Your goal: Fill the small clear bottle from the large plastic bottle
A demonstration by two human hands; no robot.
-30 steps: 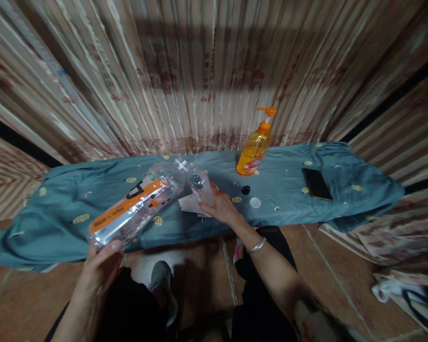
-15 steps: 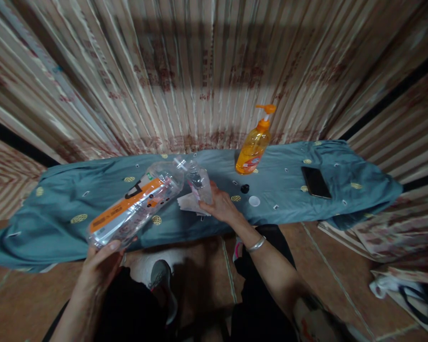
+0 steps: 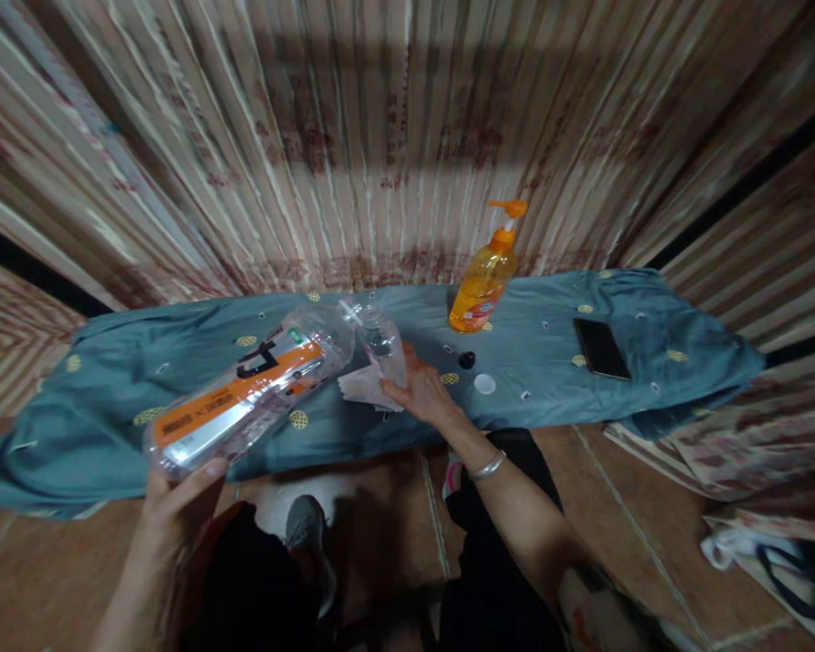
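The left hand (image 3: 185,498) grasps the large bottle (image 3: 241,398) by its base, near the front edge of the table (image 3: 550,394); its long axis slants rightward, neck toward the far edge. The right hand (image 3: 417,385) grips the small bottle (image 3: 382,342) beside that neck.

Dim light, soft detail, stretched edges

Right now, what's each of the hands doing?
Left hand: holding the large clear orange-labelled plastic bottle.
Right hand: holding the small clear plastic bottle.

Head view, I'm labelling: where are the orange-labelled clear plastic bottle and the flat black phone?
Orange-labelled clear plastic bottle (image 3: 245,391): head view, label.
Flat black phone (image 3: 601,349): head view, upper face.
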